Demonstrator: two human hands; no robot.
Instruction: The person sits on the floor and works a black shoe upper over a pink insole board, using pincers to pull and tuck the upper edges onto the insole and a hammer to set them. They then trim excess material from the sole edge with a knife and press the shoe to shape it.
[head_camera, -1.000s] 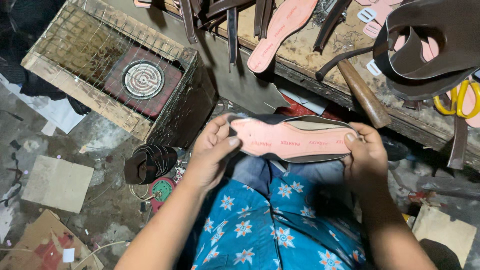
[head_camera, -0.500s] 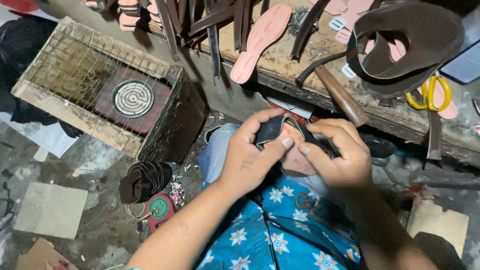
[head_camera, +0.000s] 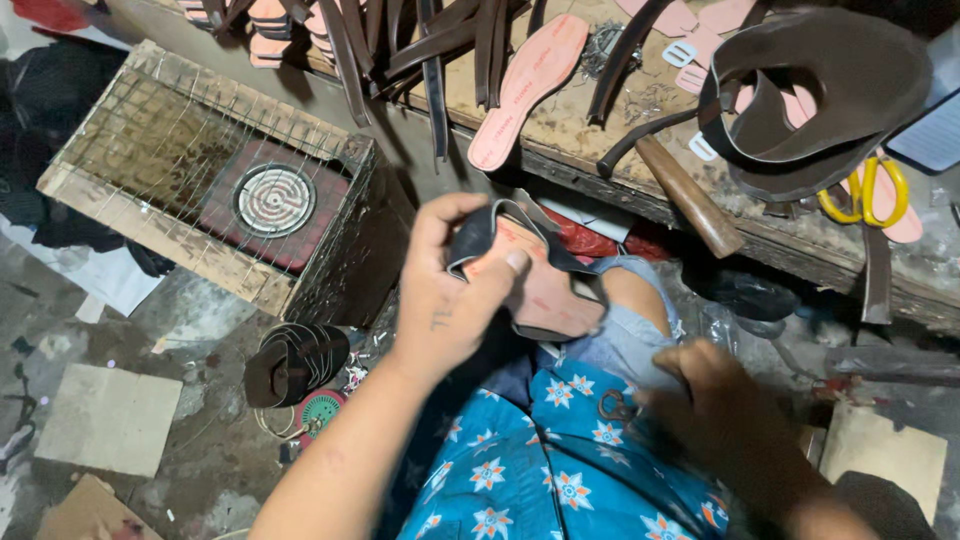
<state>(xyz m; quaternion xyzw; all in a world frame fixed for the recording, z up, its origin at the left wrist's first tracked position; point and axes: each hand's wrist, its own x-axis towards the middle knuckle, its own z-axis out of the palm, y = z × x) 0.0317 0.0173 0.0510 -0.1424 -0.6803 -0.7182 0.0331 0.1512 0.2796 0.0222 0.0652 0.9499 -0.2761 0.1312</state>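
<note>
My left hand (head_camera: 445, 300) is closed around the sandal sole (head_camera: 530, 285), held over my knee just below the workbench (head_camera: 800, 245). It is a pink insole with a dark strip wrapped round its edge; my thumb presses on the pink face and my fingers curl behind it. It looks light and bendy, soft enough to fold, so I judge the best hold is across the middle, thumb flat on top, where it will not flop or slip. The dark edging looks loose at the heel end and could peel if I pulled there.

My right hand (head_camera: 720, 400) is lower, by my lap against the blue flowered cloth (head_camera: 560, 480); it is blurred, and I cannot tell whether it holds anything.

To my left stands a wooden crate (head_camera: 150, 235) with wire mesh across the top; inside it sits a small electric hotplate (head_camera: 273, 198) with a round coil. On the bench lie another pink insole (head_camera: 530, 85), dark straps (head_camera: 430, 60), a wooden-handled hammer (head_camera: 685, 195) and yellow-handled scissors (head_camera: 865, 195).
</note>
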